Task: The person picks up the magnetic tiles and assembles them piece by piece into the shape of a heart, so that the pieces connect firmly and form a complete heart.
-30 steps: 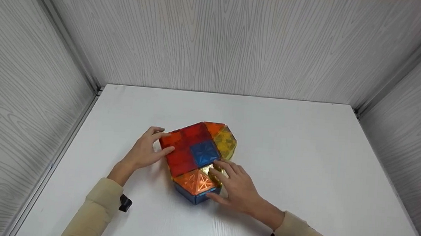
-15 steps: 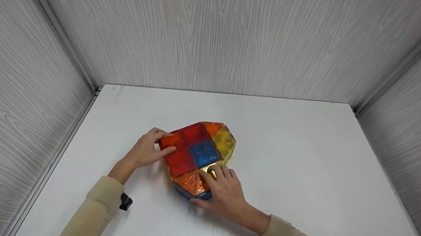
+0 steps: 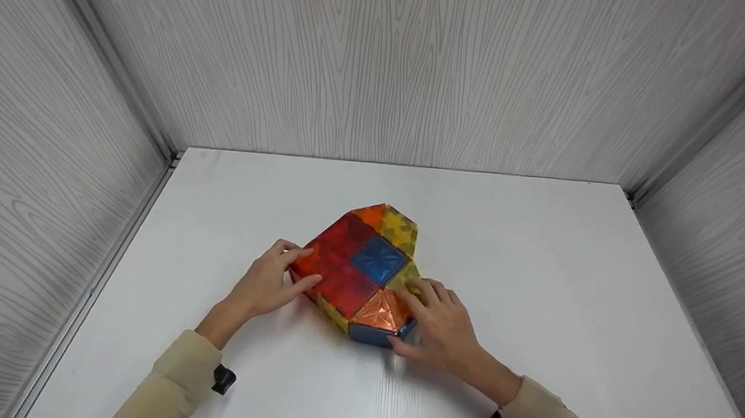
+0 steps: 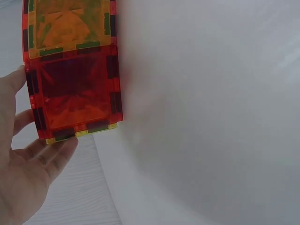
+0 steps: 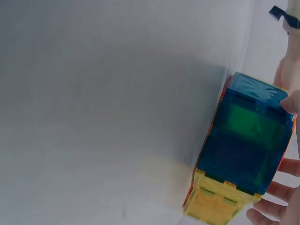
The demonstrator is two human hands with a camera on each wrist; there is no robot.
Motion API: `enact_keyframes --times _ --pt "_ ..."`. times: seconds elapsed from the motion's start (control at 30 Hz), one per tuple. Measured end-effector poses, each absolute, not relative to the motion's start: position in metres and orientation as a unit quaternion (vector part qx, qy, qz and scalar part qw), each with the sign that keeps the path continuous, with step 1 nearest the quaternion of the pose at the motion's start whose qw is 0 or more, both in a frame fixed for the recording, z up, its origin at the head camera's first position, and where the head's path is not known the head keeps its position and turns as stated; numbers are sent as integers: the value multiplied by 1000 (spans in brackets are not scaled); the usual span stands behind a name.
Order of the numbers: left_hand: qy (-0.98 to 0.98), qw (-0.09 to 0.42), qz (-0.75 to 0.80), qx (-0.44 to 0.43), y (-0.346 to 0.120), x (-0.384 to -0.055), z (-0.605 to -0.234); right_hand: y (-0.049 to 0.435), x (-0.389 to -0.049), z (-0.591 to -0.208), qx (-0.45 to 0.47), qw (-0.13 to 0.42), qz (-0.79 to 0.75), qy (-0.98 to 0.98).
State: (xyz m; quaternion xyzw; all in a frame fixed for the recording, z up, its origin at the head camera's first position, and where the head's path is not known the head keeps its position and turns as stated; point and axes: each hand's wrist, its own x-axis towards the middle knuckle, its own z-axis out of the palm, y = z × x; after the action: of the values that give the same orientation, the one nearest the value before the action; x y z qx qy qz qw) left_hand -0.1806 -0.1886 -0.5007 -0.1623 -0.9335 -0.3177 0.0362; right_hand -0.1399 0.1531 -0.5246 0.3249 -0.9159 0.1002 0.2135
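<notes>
A heart-shaped block of magnetic tiles [image 3: 336, 265] sits on the white table, its top a big red square with a blue square tile [image 3: 379, 260] at one corner. Orange and yellow triangles form its two lobes, and blue tiles [image 5: 246, 140] wall the near lobe. My left hand [image 3: 262, 286] grips the block's left corner between thumb and fingers. In the left wrist view its fingertips are at the edge of a red side tile [image 4: 75, 91]. My right hand [image 3: 446, 329] holds the near lobe, thumb on the blue wall and fingers over the yellow tiles.
The white tabletop [image 3: 570, 282] extends around the block on all sides. Wood-grain panels [image 3: 382, 65] enclose it at the back, left and right. Black wrist straps [image 3: 224, 379] show at both sleeves.
The tile block has turned counterclockwise on the table, its near lobe swinging right. My right hand first closed over that lobe, then moved right with it; my left hand shifted slightly right.
</notes>
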Motion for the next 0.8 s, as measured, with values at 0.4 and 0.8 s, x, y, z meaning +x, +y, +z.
enact_keyframes --times 0.4,0.8 --pt "-938 68 -322 -110 -148 -151 -503 207 -170 -504 337 107 121 -927" --pt "-925 17 -330 -188 -168 -169 -501 177 -146 -505 341 176 131 -914"
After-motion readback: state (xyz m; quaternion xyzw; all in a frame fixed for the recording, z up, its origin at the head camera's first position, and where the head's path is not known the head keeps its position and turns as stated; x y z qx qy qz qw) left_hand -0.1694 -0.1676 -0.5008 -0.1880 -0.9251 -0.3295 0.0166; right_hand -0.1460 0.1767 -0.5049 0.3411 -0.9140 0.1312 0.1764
